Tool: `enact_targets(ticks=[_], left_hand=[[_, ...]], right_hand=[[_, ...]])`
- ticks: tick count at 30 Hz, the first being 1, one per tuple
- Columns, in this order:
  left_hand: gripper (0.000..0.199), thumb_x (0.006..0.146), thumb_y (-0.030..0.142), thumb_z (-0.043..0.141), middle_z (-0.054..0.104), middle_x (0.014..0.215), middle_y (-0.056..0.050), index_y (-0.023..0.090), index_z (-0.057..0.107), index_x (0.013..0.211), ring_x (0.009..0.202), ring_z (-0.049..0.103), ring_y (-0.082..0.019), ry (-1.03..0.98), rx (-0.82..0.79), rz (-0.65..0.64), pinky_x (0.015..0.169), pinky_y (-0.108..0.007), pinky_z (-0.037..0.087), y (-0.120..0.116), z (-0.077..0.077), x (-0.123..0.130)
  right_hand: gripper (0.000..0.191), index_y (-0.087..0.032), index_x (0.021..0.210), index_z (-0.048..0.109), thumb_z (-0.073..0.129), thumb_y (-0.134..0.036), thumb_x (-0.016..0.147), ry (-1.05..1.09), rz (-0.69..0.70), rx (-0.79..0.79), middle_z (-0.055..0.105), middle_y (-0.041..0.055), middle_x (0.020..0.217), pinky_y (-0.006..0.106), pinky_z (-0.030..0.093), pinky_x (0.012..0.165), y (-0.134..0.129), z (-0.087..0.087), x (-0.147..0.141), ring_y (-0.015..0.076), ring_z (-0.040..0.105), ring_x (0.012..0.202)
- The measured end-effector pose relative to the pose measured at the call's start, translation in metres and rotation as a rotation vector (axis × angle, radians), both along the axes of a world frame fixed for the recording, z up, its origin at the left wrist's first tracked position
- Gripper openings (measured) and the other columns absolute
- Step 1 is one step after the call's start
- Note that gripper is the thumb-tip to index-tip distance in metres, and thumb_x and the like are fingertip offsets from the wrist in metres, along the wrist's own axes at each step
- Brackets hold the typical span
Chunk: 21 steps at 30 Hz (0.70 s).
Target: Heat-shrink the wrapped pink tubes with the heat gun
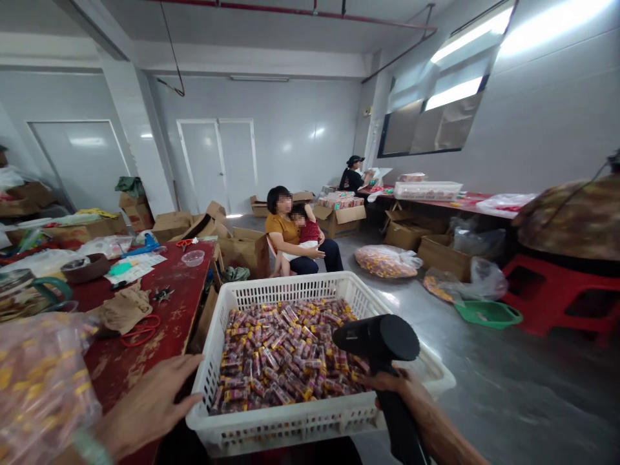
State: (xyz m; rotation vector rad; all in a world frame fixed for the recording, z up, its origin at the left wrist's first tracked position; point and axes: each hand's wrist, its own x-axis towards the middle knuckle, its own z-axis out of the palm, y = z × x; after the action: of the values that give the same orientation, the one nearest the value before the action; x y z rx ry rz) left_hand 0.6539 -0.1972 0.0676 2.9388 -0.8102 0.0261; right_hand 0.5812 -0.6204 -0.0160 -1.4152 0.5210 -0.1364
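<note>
A white slotted plastic basket [290, 420] stands in front of me, filled with many small clear-wrapped tubes with yellow ends [290, 352]. My right hand [400, 387] is closed around the handle of a black hair dryer [375, 336], its barrel over the right part of the basket and its nozzle turned left. My left hand [155, 397] is at the basket's left front corner, fingers stretched out and the fingertips at the rim. Whether it presses on the rim, I cannot tell.
A worn red table [106, 361] at left bears red-handled scissors [140, 330], a brown cloth and a bulging bag [39, 381] of tubes. A seated person [290, 232] holds a child ahead. Cartons [242, 252], a green tray [489, 314] and a red stool [557, 290] stand around.
</note>
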Motion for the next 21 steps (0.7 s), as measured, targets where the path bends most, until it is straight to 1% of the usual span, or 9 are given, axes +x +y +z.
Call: enact_targets(ticks=[2, 5, 7, 10, 12, 15, 18, 19, 21], left_hand=[[0.064, 0.080, 0.048, 0.058, 0.048, 0.139, -0.010, 0.023, 0.042, 0.137, 0.128, 0.044, -0.029, 0.128, 0.065, -0.093, 0.109, -0.044, 0.035, -0.031, -0.015, 0.004], [0.081, 0.073, 0.045, 0.066, 0.040, 0.145, -0.014, 0.018, 0.033, 0.142, 0.133, 0.037, -0.032, 0.278, 0.147, -0.298, 0.114, -0.046, 0.026, -0.085, -0.047, 0.008], [0.082, 0.070, 0.042, 0.068, 0.042, 0.143, -0.014, 0.019, 0.033, 0.141, 0.131, 0.039, -0.032, 0.321, 0.166, -0.395, 0.112, -0.048, 0.027, -0.110, -0.071, 0.009], [0.070, 0.074, 0.038, 0.062, 0.052, 0.133, -0.014, 0.019, 0.037, 0.136, 0.122, 0.049, -0.031, 0.368, 0.133, -0.389, 0.104, -0.044, 0.039, -0.126, -0.096, 0.008], [0.052, 0.076, 0.037, 0.058, 0.063, 0.117, -0.011, 0.022, 0.048, 0.125, 0.108, 0.059, -0.030, 0.397, 0.080, -0.340, 0.092, -0.040, 0.047, -0.129, -0.103, 0.008], [0.032, 0.075, 0.040, 0.056, 0.070, 0.095, -0.006, 0.024, 0.061, 0.102, 0.090, 0.066, -0.030, 0.405, 0.044, -0.314, 0.076, -0.036, 0.051, -0.130, -0.104, 0.010], [0.028, 0.074, 0.044, 0.055, 0.071, 0.085, -0.003, 0.025, 0.065, 0.094, 0.081, 0.067, -0.027, 0.450, 0.037, -0.315, 0.067, -0.031, 0.049, -0.132, -0.102, 0.013], [0.030, 0.073, 0.046, 0.056, 0.071, 0.083, -0.002, 0.026, 0.065, 0.093, 0.080, 0.067, -0.026, 0.479, 0.038, -0.310, 0.066, -0.029, 0.048, -0.132, -0.101, 0.014], [0.033, 0.072, 0.049, 0.057, 0.071, 0.087, -0.001, 0.026, 0.067, 0.095, 0.082, 0.066, -0.025, 0.511, 0.015, -0.287, 0.067, -0.028, 0.047, -0.133, -0.101, 0.016]], right_hand=[[0.022, -0.016, 0.068, 0.061, 0.068, -0.031, 0.054, -0.005, 0.008, 0.027, 0.059, 0.0030, 0.055, 0.027, 0.043, 0.043, -0.003, -0.001, -0.008, 0.0169, 0.053, 0.046], [0.022, -0.017, 0.067, 0.063, 0.065, -0.036, 0.058, 0.000, 0.019, 0.080, 0.063, 0.0073, 0.061, 0.029, 0.044, 0.044, -0.009, -0.002, -0.015, 0.0199, 0.056, 0.049], [0.020, -0.018, 0.068, 0.063, 0.066, -0.034, 0.057, 0.003, -0.009, 0.070, 0.062, 0.0052, 0.060, 0.028, 0.044, 0.045, -0.017, -0.001, -0.015, 0.0190, 0.056, 0.050], [0.023, -0.017, 0.068, 0.061, 0.072, -0.030, 0.053, 0.035, -0.085, 0.005, 0.058, 0.0014, 0.054, 0.025, 0.041, 0.041, -0.031, 0.002, -0.013, 0.0159, 0.052, 0.045], [0.026, -0.015, 0.067, 0.059, 0.073, -0.031, 0.052, 0.065, -0.112, -0.044, 0.056, 0.0010, 0.050, 0.025, 0.039, 0.039, -0.034, 0.001, -0.014, 0.0154, 0.051, 0.044], [0.027, -0.015, 0.073, 0.061, 0.071, -0.031, 0.054, 0.092, -0.024, 0.003, 0.060, 0.0021, 0.056, 0.025, 0.040, 0.041, -0.024, -0.004, -0.021, 0.0151, 0.053, 0.046], [0.028, -0.016, 0.076, 0.062, 0.069, -0.029, 0.052, 0.070, 0.094, 0.176, 0.064, 0.0032, 0.066, 0.025, 0.043, 0.043, -0.006, -0.008, -0.020, 0.0150, 0.054, 0.048], [0.027, -0.016, 0.074, 0.062, 0.069, -0.029, 0.052, 0.058, 0.104, 0.210, 0.064, 0.0035, 0.065, 0.025, 0.043, 0.042, -0.002, -0.007, -0.016, 0.0151, 0.054, 0.048], [0.024, -0.015, 0.068, 0.061, 0.069, -0.030, 0.051, 0.062, 0.074, 0.205, 0.061, 0.0034, 0.058, 0.025, 0.041, 0.040, 0.002, -0.003, -0.002, 0.0149, 0.052, 0.045]])
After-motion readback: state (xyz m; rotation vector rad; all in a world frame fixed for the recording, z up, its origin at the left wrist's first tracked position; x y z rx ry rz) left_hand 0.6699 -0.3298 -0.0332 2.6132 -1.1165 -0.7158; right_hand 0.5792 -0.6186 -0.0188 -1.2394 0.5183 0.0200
